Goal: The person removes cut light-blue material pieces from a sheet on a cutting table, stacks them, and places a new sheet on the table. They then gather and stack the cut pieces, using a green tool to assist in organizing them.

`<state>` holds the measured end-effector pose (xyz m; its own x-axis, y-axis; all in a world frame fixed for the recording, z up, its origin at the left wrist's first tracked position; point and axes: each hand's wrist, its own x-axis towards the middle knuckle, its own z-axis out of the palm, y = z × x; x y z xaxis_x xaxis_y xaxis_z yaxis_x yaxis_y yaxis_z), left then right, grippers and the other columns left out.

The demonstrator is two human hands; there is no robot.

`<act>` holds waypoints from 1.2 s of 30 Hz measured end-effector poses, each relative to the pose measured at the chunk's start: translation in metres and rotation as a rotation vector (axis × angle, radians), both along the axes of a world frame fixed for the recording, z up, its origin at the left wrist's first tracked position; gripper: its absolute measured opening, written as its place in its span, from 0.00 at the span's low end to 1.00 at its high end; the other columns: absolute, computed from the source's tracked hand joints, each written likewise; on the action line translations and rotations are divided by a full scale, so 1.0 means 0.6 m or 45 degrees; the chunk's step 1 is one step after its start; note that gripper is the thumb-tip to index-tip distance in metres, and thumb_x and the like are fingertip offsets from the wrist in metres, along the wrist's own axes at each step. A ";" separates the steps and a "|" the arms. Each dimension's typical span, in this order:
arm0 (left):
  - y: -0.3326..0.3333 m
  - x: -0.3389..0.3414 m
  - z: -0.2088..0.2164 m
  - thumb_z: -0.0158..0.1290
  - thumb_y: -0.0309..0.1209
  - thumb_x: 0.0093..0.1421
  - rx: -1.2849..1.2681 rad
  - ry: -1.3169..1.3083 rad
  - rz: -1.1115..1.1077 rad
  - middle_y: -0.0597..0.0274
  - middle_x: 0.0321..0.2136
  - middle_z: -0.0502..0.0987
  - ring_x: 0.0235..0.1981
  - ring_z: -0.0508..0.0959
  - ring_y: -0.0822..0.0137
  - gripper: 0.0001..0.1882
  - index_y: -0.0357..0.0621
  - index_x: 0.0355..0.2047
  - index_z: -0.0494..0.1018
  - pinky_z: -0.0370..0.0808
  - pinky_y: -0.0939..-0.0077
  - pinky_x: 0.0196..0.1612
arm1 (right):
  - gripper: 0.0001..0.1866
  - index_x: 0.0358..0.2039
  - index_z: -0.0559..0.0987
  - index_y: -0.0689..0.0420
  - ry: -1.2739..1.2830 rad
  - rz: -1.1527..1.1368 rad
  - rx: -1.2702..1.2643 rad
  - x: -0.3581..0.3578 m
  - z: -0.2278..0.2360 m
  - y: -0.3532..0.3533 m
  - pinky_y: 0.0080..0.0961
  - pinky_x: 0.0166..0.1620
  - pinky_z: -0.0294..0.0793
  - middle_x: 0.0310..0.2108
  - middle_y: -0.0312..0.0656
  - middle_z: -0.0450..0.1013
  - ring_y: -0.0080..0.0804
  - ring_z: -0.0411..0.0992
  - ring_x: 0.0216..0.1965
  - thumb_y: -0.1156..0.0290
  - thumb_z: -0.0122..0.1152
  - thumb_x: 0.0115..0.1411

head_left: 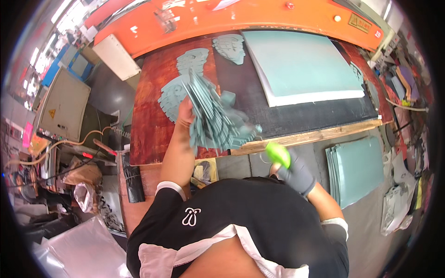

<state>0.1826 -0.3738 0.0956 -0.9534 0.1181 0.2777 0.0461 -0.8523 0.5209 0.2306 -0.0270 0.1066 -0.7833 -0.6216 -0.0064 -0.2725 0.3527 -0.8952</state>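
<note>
My left hand [186, 111] is closed on a thick bundle of thin teal cut-out sheets [211, 113], held up over the front of the work table. The bundle fans out toward its lower right, where some pieces are blurred. In front of my body, just off the table's wooden front edge, my right hand [296, 175] wears a grey glove. It grips a small bright green object [278, 155], smeared by motion, whose kind I cannot make out. Beyond my left hand lie stacks of similar teal pieces [192, 60], and another stack [229, 47] sits farther back.
A large stack of teal sheets [301, 69] covers the table's right side. Behind the table spans an orange machine beam [232, 21]. More teal sheets [357, 169] stand low at the right. A grey cabinet [62, 109] stands at left, with cables and plastic bags nearby.
</note>
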 end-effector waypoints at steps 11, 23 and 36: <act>-0.079 0.025 0.019 0.38 0.44 0.64 0.056 -0.304 0.871 0.56 0.51 0.68 0.52 0.68 0.55 0.25 0.42 0.55 0.62 0.64 0.57 0.56 | 0.20 0.44 0.68 0.61 0.195 -0.092 0.188 -0.013 -0.043 -0.032 0.34 0.31 0.71 0.27 0.51 0.74 0.44 0.75 0.28 0.60 0.58 0.57; -0.087 0.129 0.035 0.44 0.49 0.60 0.085 0.684 0.036 0.57 0.46 0.72 0.47 0.72 0.56 0.28 0.46 0.55 0.61 0.67 0.56 0.52 | 0.21 0.47 0.67 0.60 -0.210 0.093 0.117 -0.020 0.003 -0.081 0.31 0.40 0.70 0.33 0.45 0.73 0.33 0.72 0.35 0.62 0.55 0.58; -0.098 0.262 0.069 0.45 0.41 0.61 0.173 0.983 0.173 0.61 0.35 0.74 0.46 0.72 0.55 0.19 0.46 0.48 0.64 0.62 0.49 0.55 | 0.17 0.45 0.74 0.56 -0.043 0.719 0.242 0.009 0.034 -0.136 0.31 0.45 0.68 0.39 0.45 0.72 0.38 0.72 0.41 0.62 0.57 0.57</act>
